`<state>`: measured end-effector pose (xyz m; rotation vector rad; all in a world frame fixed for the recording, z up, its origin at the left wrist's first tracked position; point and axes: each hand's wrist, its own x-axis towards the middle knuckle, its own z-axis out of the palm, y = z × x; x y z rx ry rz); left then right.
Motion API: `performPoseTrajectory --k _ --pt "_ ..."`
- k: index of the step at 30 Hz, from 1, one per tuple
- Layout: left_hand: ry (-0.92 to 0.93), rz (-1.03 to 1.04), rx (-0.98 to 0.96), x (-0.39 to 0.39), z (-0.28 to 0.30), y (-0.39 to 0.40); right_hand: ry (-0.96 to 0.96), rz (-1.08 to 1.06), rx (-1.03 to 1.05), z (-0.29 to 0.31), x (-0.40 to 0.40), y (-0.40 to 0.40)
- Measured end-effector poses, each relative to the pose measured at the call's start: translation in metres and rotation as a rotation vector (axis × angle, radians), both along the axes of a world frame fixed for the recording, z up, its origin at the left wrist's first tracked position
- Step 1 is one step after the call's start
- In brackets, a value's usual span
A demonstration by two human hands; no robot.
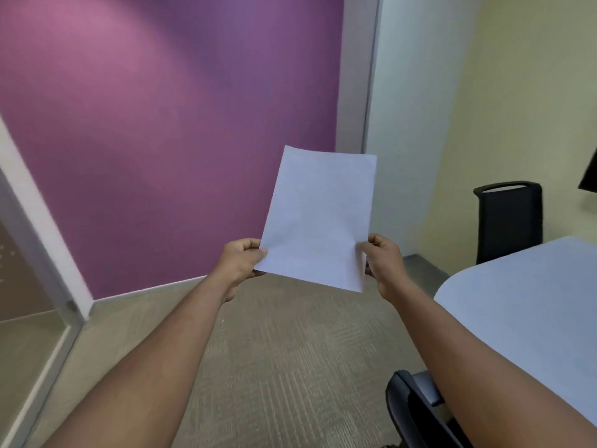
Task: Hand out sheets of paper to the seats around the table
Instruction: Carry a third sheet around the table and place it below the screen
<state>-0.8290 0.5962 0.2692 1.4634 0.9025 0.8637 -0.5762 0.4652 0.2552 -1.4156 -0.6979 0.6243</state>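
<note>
With your left hand (pixel 240 261) and right hand (pixel 382 265) pinching the paper (pixel 318 218), carry it flat rightward to the table (pixel 523 305).

Both hands pinch paper (pixel 318 218) upright in front of purple wall (pixel 161 124): left hand (pixel 240 265) at lower left edge, right hand (pixel 382 265) at lower right. Table (pixel 523 305) at right, chair (pixel 508 221) behind it.

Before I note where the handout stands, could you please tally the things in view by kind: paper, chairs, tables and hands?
Paper: 1 visible, possibly a stack
Chairs: 2, far chair, near chair
Table: 1
Hands: 2, left hand, right hand
Total: 6
</note>
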Motion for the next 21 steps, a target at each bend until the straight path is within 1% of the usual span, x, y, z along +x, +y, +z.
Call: performPoseTrajectory --k 4,10,15,21 --pt "0.002 -0.085 0.017 0.022 0.002 0.059 0.033 -0.031 0.019 0.005 0.020 0.039" --pt "0.046 -0.237 0.006 0.073 0.002 0.128 0.051 -0.165 0.039 0.008 0.054 0.085" --pt "0.045 -0.316 -0.002 0.127 -0.003 0.162 0.033 -0.293 0.020 0.010 0.084 0.101" --pt "0.048 -0.410 -0.010 0.202 -0.012 0.190 0.032 -0.406 0.007 -0.005 0.136 0.113"
